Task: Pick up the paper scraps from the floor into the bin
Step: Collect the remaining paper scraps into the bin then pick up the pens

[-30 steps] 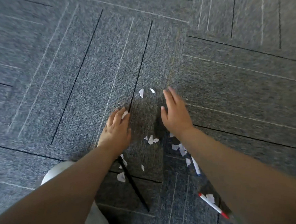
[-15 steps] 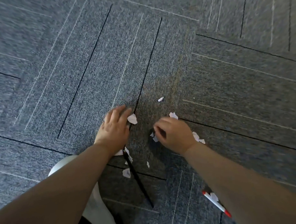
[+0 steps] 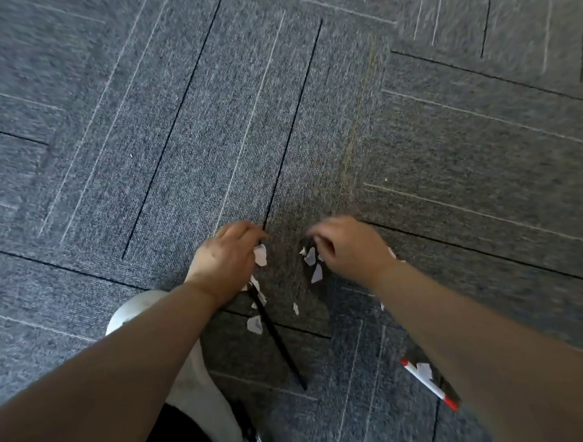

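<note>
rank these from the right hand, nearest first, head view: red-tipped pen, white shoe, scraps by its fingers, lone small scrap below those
1. scraps, at the fingers of the right hand
2. lone scrap, lower down, toward the left
3. pen, farther down, beside the right forearm
4. shoe, far across, under the left forearm

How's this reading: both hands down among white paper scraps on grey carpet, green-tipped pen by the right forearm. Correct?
Not quite: the pen by the right forearm has red tips, not green, as the head view shows. Otherwise yes: left hand and right hand are down among white paper scraps on grey carpet.
</note>
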`<state>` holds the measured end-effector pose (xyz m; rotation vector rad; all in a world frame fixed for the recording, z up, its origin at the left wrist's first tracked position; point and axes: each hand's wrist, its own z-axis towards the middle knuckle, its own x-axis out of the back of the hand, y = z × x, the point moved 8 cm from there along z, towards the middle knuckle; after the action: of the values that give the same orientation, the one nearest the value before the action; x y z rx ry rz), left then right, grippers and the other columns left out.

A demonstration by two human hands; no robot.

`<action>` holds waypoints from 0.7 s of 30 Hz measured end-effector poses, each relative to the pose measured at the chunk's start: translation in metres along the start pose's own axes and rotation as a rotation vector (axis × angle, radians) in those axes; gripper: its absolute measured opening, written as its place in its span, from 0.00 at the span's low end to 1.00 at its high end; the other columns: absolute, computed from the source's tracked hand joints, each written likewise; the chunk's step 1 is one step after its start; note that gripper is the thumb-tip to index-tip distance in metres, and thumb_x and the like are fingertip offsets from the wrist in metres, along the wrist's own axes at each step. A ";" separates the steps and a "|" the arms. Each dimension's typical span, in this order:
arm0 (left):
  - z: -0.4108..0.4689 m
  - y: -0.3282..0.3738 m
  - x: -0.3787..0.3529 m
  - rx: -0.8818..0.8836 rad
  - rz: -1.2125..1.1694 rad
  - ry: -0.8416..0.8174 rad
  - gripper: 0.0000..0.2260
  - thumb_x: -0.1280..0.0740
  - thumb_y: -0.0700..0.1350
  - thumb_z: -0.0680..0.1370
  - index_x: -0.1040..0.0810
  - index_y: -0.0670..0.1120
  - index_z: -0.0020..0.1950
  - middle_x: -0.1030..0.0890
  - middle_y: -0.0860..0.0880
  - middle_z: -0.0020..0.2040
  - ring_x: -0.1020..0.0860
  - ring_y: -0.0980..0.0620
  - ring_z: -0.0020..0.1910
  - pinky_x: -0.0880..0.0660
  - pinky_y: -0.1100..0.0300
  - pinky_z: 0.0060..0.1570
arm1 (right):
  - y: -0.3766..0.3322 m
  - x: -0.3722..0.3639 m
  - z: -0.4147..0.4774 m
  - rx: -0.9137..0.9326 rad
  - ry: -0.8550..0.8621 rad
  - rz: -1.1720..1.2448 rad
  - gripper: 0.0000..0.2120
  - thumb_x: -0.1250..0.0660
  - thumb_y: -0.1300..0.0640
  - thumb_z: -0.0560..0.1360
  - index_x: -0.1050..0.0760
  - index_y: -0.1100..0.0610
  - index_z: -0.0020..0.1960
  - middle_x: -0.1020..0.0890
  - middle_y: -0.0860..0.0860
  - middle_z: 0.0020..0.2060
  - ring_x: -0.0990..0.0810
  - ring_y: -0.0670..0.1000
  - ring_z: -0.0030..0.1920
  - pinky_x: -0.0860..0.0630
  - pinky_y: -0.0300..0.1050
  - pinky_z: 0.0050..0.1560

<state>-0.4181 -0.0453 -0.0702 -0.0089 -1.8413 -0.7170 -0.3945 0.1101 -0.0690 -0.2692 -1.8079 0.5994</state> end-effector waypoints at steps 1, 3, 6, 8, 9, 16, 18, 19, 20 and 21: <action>0.000 -0.004 0.005 0.001 0.000 0.039 0.13 0.39 0.37 0.75 0.23 0.43 0.58 0.23 0.44 0.57 0.25 0.42 0.56 0.24 0.42 0.49 | -0.004 -0.001 -0.017 -0.008 0.050 0.061 0.14 0.44 0.57 0.78 0.23 0.59 0.55 0.18 0.55 0.49 0.21 0.56 0.49 0.27 0.42 0.44; -0.005 -0.012 0.004 0.040 -0.003 0.048 0.17 0.43 0.42 0.76 0.28 0.44 0.65 0.28 0.45 0.65 0.31 0.42 0.64 0.29 0.41 0.59 | 0.003 0.004 -0.043 -0.075 0.230 0.114 0.14 0.45 0.56 0.75 0.23 0.60 0.52 0.18 0.55 0.47 0.22 0.56 0.48 0.27 0.43 0.47; -0.018 -0.020 -0.024 0.119 0.003 -0.123 0.24 0.45 0.50 0.80 0.47 0.47 0.75 0.48 0.51 0.76 0.55 0.51 0.75 0.53 0.48 0.74 | 0.036 0.009 -0.069 -0.365 0.404 0.056 0.16 0.43 0.58 0.75 0.29 0.60 0.62 0.27 0.58 0.62 0.33 0.57 0.64 0.34 0.56 0.65; -0.024 -0.013 -0.037 0.113 0.035 -0.153 0.26 0.46 0.52 0.80 0.51 0.48 0.76 0.55 0.52 0.77 0.62 0.54 0.74 0.63 0.52 0.72 | 0.057 0.004 -0.075 -0.567 0.334 0.067 0.23 0.44 0.55 0.79 0.41 0.60 0.72 0.41 0.57 0.73 0.47 0.57 0.73 0.47 0.56 0.73; -0.026 -0.007 -0.043 0.102 0.029 -0.152 0.26 0.46 0.52 0.80 0.52 0.48 0.76 0.56 0.52 0.77 0.63 0.54 0.74 0.65 0.54 0.71 | 0.061 -0.001 -0.074 -0.606 0.275 0.078 0.25 0.46 0.53 0.80 0.47 0.59 0.74 0.47 0.56 0.75 0.52 0.57 0.74 0.52 0.55 0.74; -0.039 0.028 -0.051 -0.129 -0.051 -0.075 0.27 0.49 0.53 0.74 0.37 0.43 0.71 0.36 0.44 0.72 0.42 0.46 0.73 0.43 0.44 0.71 | 0.015 -0.012 -0.071 -0.333 0.271 0.205 0.22 0.45 0.58 0.80 0.42 0.59 0.73 0.43 0.54 0.74 0.47 0.51 0.73 0.48 0.46 0.73; -0.040 0.020 -0.041 -0.148 0.059 -0.041 0.27 0.47 0.54 0.72 0.34 0.44 0.68 0.34 0.44 0.70 0.39 0.44 0.71 0.39 0.40 0.68 | 0.034 -0.002 -0.092 -0.450 0.361 0.214 0.20 0.44 0.61 0.79 0.39 0.59 0.71 0.40 0.54 0.72 0.44 0.53 0.72 0.45 0.48 0.72; -0.041 0.017 -0.039 -0.169 0.113 -0.045 0.27 0.47 0.55 0.72 0.33 0.45 0.67 0.33 0.44 0.70 0.39 0.44 0.70 0.39 0.40 0.67 | 0.045 0.000 -0.103 -0.493 0.365 0.191 0.19 0.44 0.62 0.79 0.37 0.59 0.70 0.39 0.54 0.71 0.43 0.53 0.71 0.43 0.49 0.72; -0.042 0.015 -0.039 -0.206 0.161 -0.054 0.27 0.46 0.56 0.71 0.32 0.46 0.67 0.32 0.44 0.70 0.41 0.45 0.70 0.40 0.40 0.66 | 0.054 0.002 -0.112 -0.512 0.355 0.160 0.18 0.43 0.62 0.78 0.35 0.59 0.68 0.37 0.55 0.70 0.42 0.54 0.70 0.41 0.49 0.71; -0.043 0.014 -0.040 -0.246 0.202 -0.067 0.27 0.45 0.57 0.71 0.32 0.46 0.66 0.32 0.43 0.70 0.42 0.47 0.70 0.41 0.40 0.66 | 0.061 0.003 -0.119 -0.512 0.346 0.130 0.17 0.42 0.63 0.78 0.34 0.60 0.67 0.35 0.55 0.69 0.40 0.55 0.69 0.40 0.47 0.70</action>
<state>-0.3607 -0.0410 -0.0888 -0.3777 -1.7747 -0.8024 -0.2903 0.1942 -0.0729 -0.7917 -1.5863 0.1511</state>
